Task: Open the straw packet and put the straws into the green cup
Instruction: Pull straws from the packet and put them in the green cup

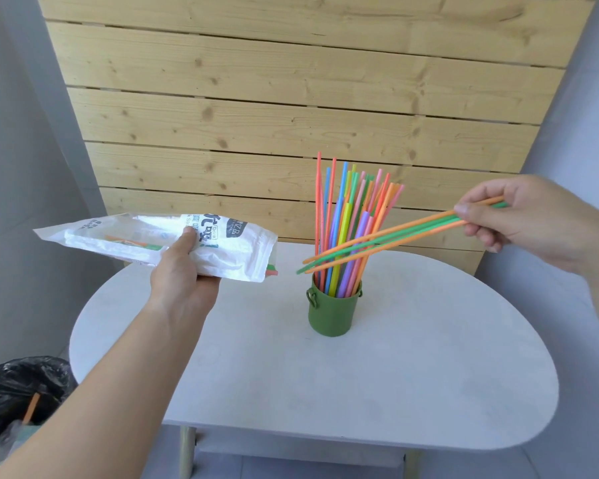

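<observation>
Four or so thin straws, orange and green (388, 238), lie pinched in the right hand (519, 219), which grasps them near their right ends between thumb and fingers while the free tips hang just beside the rim of the green cup (334, 314), crossing in front of the bunch of straws already standing in it (346, 229). The cup sits on the far middle of the white table (429, 375). To seat this handful well, I judge the hand should tilt the straws toward upright so their low tips clear the rim and drop inside, letting go only once the tips are well down among the others; pushing them in sideways could nudge the light cup or spill the standing bunch. The left hand (184, 271) is closed on the straw packet (159, 240), thumb on top and fingers beneath, holding it level above the left edge of the table with its open mouth facing right; a few straw ends (272, 270) peek out, so more remain to be drawn. Near left, a black bin bag (18, 392) shows.
</observation>
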The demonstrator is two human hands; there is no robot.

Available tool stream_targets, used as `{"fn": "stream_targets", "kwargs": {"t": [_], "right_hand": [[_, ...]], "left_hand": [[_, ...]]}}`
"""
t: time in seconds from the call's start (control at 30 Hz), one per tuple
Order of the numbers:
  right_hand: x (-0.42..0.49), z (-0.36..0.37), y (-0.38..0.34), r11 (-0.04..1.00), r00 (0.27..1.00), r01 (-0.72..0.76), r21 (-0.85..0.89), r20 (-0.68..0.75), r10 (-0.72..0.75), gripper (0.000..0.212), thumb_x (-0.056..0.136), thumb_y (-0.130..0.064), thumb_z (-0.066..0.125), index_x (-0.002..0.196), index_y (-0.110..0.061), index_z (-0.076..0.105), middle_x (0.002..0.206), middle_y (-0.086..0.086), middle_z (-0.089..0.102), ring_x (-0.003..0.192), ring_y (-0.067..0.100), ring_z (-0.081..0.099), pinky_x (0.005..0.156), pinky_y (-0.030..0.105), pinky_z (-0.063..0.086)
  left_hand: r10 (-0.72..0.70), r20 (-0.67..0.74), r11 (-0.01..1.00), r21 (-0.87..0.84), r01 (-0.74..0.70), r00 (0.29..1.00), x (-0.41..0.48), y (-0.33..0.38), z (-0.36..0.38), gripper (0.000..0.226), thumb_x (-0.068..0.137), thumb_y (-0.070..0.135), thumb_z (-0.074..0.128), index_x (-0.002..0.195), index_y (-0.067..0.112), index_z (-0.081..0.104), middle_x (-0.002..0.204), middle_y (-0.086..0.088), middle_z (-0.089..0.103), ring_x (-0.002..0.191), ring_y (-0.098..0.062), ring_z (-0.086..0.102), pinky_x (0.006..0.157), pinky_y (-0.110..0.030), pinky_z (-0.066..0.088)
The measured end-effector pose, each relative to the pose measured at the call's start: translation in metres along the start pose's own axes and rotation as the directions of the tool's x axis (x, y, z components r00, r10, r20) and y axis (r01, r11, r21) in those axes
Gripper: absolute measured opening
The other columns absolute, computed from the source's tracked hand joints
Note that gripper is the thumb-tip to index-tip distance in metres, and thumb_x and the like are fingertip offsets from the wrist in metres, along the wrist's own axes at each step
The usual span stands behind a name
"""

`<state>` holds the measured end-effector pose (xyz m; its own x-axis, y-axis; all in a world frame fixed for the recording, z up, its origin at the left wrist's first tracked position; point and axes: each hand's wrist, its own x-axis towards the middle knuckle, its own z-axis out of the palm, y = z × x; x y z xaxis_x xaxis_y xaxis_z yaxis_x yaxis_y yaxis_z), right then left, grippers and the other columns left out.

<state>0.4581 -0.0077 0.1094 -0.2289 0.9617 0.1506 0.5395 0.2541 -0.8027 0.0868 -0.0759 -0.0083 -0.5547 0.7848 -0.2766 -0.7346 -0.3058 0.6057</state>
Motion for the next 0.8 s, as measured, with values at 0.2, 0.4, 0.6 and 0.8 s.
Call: {"fn": "stream_targets", "kwargs": {"t": [0.2,0.4,0.6,0.8], "right_hand": [[0.003,-0.012,0.004,0.991,0.999,0.035,-0.130,0.006,-0.035,0.010,0.093,-0.015,0.069,0.086,-0.009,0.073,0.059,0.001,0.069,0.045,0.009,0.055,0.050,0.029,0.048],[0.012,-0.015,-0.002,0.960,0.998,0.057,-0.272,0.027,-0.052,0.010,0.092,-0.016,0.070,0.084,-0.013,0.074,0.069,0.008,0.070,0.045,0.007,0.057,0.053,0.032,0.051],[0.025,-0.027,-0.017,0.940,0.997,0.073,-0.332,0.043,-0.062,0.008,0.091,-0.016,0.072,0.084,-0.013,0.074,0.058,-0.001,0.070,0.043,0.006,0.057,0.047,0.029,0.052],[0.031,-0.014,-0.033,0.906,0.987,0.110,-0.408,0.153,-0.051,0.008,0.090,-0.020,0.073,0.083,-0.016,0.075,0.068,0.006,0.072,0.050,0.011,0.058,0.052,0.031,0.052]], "left_hand": [[-0.007,0.015,1.000,0.004,0.007,1.000,0.002,-0.004,-0.001,0.039,0.101,0.014,0.070,0.139,0.006,0.064,0.127,-0.006,0.078,0.111,-0.023,0.078,0.102,-0.052,0.059],[-0.009,0.024,1.000,0.009,0.009,1.000,0.002,-0.005,0.001,0.039,0.101,0.014,0.069,0.139,0.006,0.064,0.126,-0.007,0.078,0.109,-0.023,0.079,0.098,-0.050,0.061],[-0.016,0.008,1.000,0.010,0.016,1.000,0.000,-0.005,0.002,0.039,0.101,0.014,0.070,0.139,0.006,0.063,0.127,-0.006,0.078,0.107,-0.020,0.079,0.088,-0.046,0.065],[-0.017,0.015,1.000,-0.004,0.017,1.000,0.004,-0.006,-0.001,0.041,0.100,0.013,0.071,0.139,0.006,0.063,0.129,-0.007,0.077,0.112,-0.023,0.078,0.100,-0.052,0.061]]}}
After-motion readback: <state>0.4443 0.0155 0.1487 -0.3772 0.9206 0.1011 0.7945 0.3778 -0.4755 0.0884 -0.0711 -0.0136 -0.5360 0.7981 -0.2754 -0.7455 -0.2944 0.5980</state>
